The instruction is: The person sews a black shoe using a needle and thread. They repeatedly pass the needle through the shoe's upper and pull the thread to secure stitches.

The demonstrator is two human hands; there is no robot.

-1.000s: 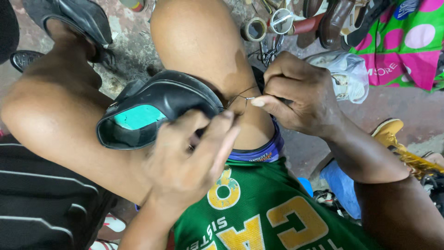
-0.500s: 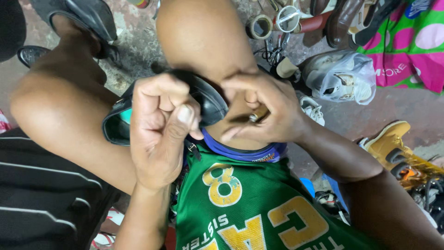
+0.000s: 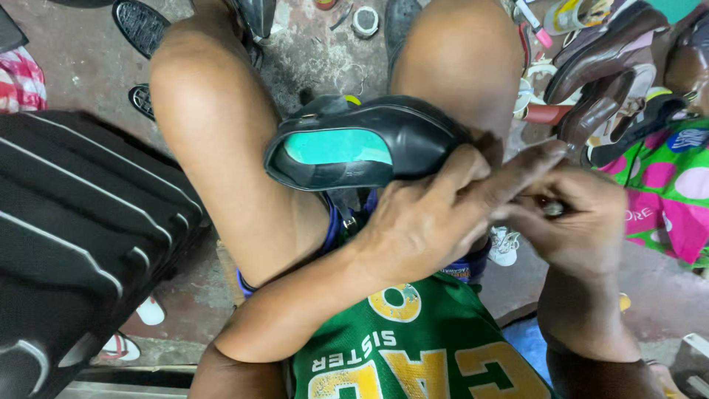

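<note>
- A black shoe (image 3: 369, 144) with a teal insole lies on its side between the person's bare knees, opening facing the camera.
- The left hand (image 3: 436, 214) wraps the shoe's heel end, fingers spread loosely over it.
- The right hand (image 3: 572, 218), just beside, is closed, pinching a small metal tool (image 3: 552, 209) largely hidden by the fingers.
- A black ribbed suitcase (image 3: 81, 222) stands at left; brown shoes (image 3: 605, 81) crowd the floor at upper right.

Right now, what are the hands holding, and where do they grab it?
The left hand grips the black shoe at its back end, between the knees. The right hand pinches something small and shiny; what it is cannot be told.
</note>
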